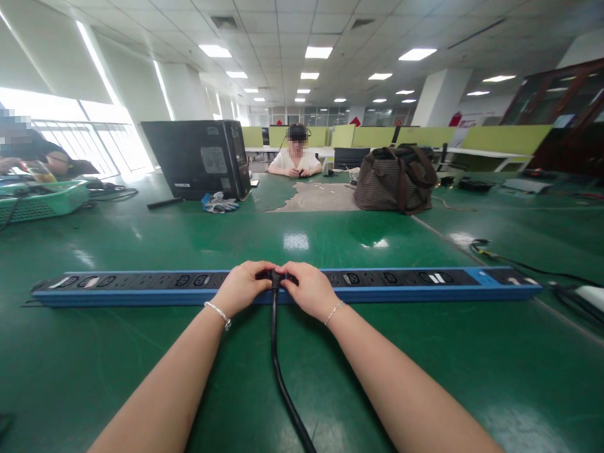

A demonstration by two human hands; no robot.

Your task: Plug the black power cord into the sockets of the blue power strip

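A long blue power strip [405, 293] with a black socket face lies across the green table. At its middle, my left hand [242, 284] and my right hand [311, 289] meet from either side around a black plug [275, 279]. Fingers and thumbs of both hands are closed on the plug, which sits at the strip's sockets; how deep it is seated is hidden. From the plug a thick black cable [276, 348] runs down over the table between my forearms.
Beyond the strip on the green table [207, 237] stand a black computer case [199, 157], grey-blue gloves [219, 203] and a brown bag [395, 180]. A green basket [45, 201] is at left, cables at right. Two people sit farther off.
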